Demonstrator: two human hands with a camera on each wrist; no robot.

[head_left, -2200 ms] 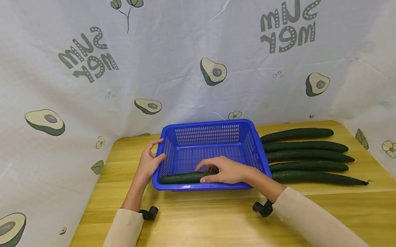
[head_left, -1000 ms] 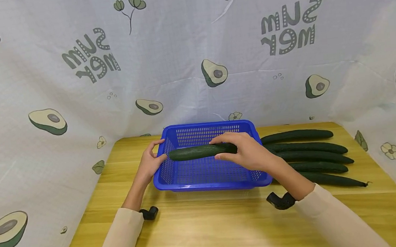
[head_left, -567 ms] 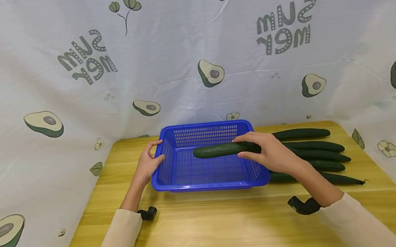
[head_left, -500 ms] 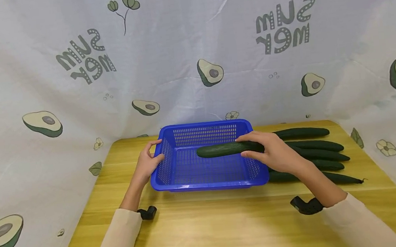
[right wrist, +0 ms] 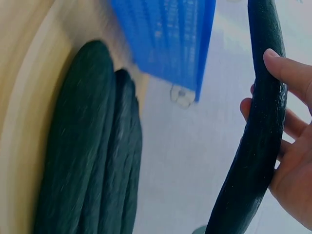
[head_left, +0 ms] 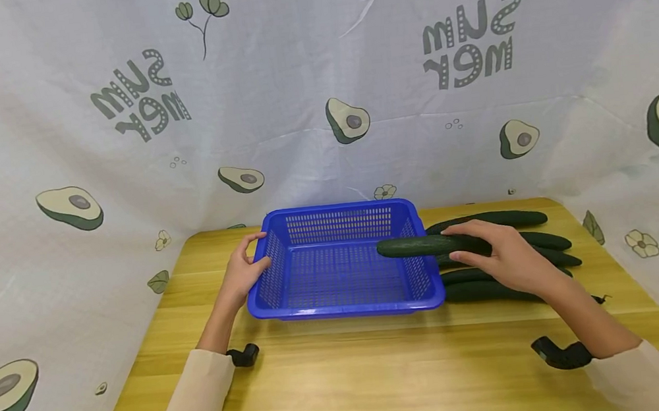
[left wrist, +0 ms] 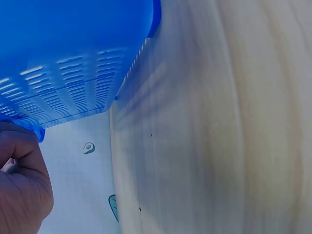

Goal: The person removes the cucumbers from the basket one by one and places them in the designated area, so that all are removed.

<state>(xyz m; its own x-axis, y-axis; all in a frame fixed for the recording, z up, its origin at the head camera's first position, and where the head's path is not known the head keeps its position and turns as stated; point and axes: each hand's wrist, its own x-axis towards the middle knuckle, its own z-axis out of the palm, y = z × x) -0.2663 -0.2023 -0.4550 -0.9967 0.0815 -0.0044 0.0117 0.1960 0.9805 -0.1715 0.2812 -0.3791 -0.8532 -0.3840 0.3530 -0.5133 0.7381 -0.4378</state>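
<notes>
My right hand (head_left: 504, 255) grips a long dark green cucumber (head_left: 417, 246) from above, thumb on the near side and fingers on the far side. The cucumber's left end overlaps the right rim of the blue plastic basket (head_left: 340, 311) in the head view. In the right wrist view the cucumber (right wrist: 263, 117) is raised, apart from the others. My left hand (head_left: 241, 273) holds the basket's left rim, thumb inside and fingers outside. The left wrist view shows that hand (left wrist: 24, 180) curled at the slotted basket wall (left wrist: 73, 73). Nothing lies inside the basket.
Several other cucumbers (head_left: 486, 290) lie side by side on the wooden table (head_left: 346, 376), right of the basket and partly under my right arm. A pale curtain (head_left: 283, 91) printed with avocados hangs behind the table and along its sides.
The right hand has lifted the cucumber up from the basket's near side and carried it rightward, over the right rim. The left hand keeps its hold, and the basket has stayed in place.
</notes>
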